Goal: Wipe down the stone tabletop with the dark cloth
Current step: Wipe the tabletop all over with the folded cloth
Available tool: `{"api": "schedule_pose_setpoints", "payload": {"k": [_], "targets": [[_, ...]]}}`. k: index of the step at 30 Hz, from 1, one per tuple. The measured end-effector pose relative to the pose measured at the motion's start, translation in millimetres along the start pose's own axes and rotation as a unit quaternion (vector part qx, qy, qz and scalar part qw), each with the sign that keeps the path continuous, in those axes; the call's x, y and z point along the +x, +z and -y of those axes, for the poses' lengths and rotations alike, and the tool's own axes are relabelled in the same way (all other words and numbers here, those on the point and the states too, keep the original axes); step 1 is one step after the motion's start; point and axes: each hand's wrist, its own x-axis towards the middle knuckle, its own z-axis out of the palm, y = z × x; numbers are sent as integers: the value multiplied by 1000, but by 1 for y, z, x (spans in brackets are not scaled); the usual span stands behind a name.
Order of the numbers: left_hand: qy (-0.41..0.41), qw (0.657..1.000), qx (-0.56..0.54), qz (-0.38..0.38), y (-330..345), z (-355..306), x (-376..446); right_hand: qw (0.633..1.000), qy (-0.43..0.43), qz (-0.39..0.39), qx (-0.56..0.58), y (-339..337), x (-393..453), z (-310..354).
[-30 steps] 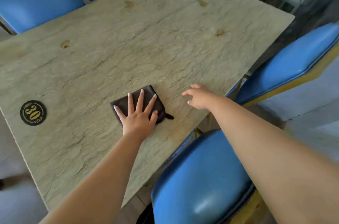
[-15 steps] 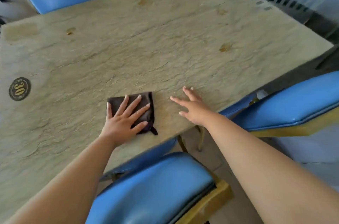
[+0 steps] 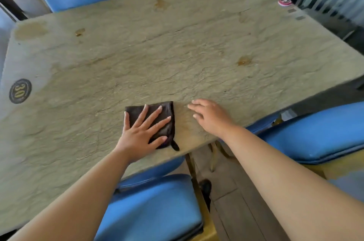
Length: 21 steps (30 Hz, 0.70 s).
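Nearest you, your left hand point(image 3: 142, 134) lies flat with its fingers spread wide, pressing down on the dark brown folded cloth point(image 3: 157, 120), which sits on the beige veined stone tabletop point(image 3: 177, 53) close to its near edge. Your palm covers the cloth's near left part, so most of the fabric lies ahead and to the right of your wrist, and a small dark tab pokes out at its near right corner. The fold looks roughly square, with no clear long axis. Just beside the cloth's right edge, your right hand point(image 3: 210, 116) rests on bare stone with loosely extended fingers, holding nothing, likely as a brace. The left hand is plainly the working one. Almost all of the surface stretches away from that hand, so the next stroke likely pushes forward. Farther out sit 1 brownish stain at mid right point(image 3: 244, 61), 1 small amber spot at far left point(image 3: 79, 32) and 1 stain near the far edge point(image 3: 161, 4).
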Motion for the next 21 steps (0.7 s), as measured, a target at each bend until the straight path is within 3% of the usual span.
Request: {"api": "schedule_pose_setpoints", "payload": {"k": [5, 10, 14, 19, 21], "targets": [[-210, 975, -60, -40, -11, -20, 81, 998, -6, -39, -46, -21, 36, -16], [-253, 963, -79, -51, -29, -34, 172, 991, 25, -57, -118, -33, 86, -50], [-216, 973, -71, -40, -42, -54, 229, 992, 27, -96, -81, -41, 110, -77], [-9, 998, -12, -60, -29, -58, 191, 987, -18, -139, -80, -45, 119, -99], [34, 997, 9, -65, -25, -39, 161, 985, -26, -148, -90, -46, 121, -100]]}}
